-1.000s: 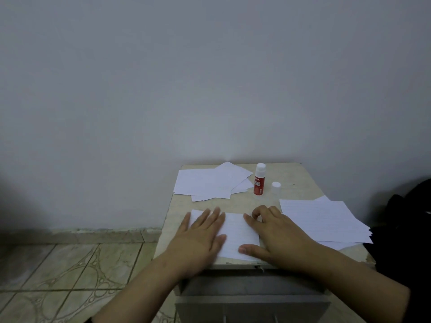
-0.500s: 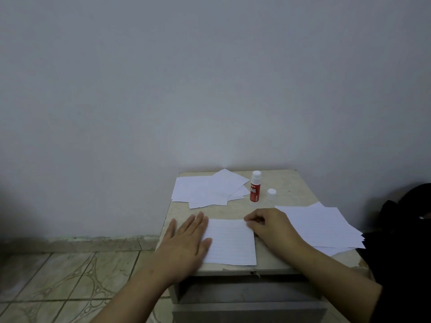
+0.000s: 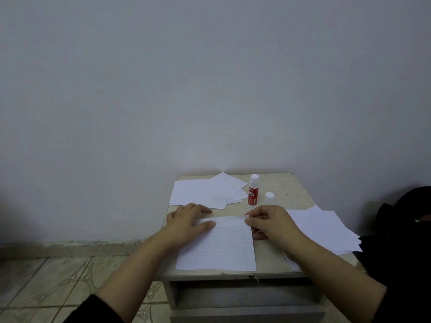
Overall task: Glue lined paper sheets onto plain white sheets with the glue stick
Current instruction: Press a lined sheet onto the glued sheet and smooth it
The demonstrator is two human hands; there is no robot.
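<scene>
A lined sheet (image 3: 221,245) lies at the front of the small table (image 3: 293,185). My left hand (image 3: 186,220) rests flat on its far left corner, fingers spread. My right hand (image 3: 270,221) pinches the sheet's far right corner between thumb and fingers. A red glue stick (image 3: 253,190) stands upright and uncapped behind the sheet, its white cap (image 3: 269,196) just to the right. Plain white sheets (image 3: 205,192) lie fanned at the back left. A stack of lined sheets (image 3: 321,229) sits at the right.
The table stands against a plain wall, with an open shelf (image 3: 245,292) under its top. Patterned floor tiles (image 3: 51,283) lie to the left. A dark bag or cloth (image 3: 401,241) sits against the table's right side.
Both hands slid from the middle of the lined sheet toward its far edge. My right hand went from pressing flat to pinching the far right corner. The camera view shifted slightly.
</scene>
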